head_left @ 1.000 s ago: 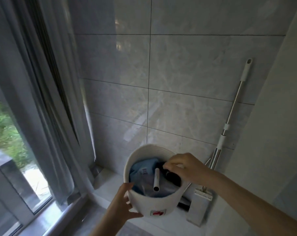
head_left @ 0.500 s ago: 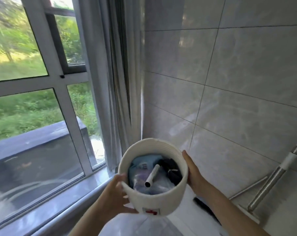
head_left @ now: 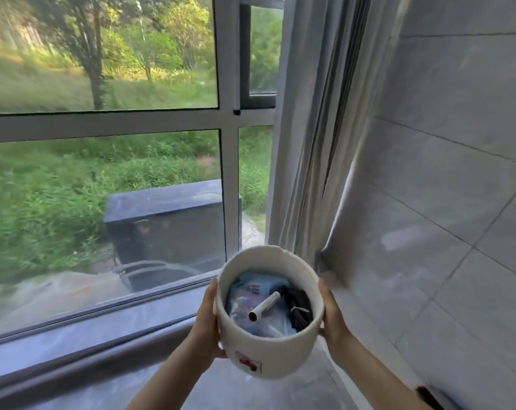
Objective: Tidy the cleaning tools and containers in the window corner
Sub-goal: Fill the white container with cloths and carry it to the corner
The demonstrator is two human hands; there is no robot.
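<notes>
I hold a round white basket [head_left: 276,355] with a small red label on its front, lifted above the floor in front of the window. My left hand [head_left: 207,321] grips its left wall and my right hand [head_left: 331,316] presses its right wall. Inside lie a blue plastic packet [head_left: 252,291], a white tube [head_left: 264,306] pointing up toward me, and a bundle of black cord [head_left: 299,306].
A large window [head_left: 230,179] with a grey sill [head_left: 88,335] fills the left. A pale curtain [head_left: 304,143] hangs in the corner beside the grey tiled wall [head_left: 458,173]. A dark object [head_left: 427,396] shows at the lower right edge.
My view has swung left from the tiled wall to the window. My right hand left the basket's inside and now grips its outer wall. The mop has gone out of view.
</notes>
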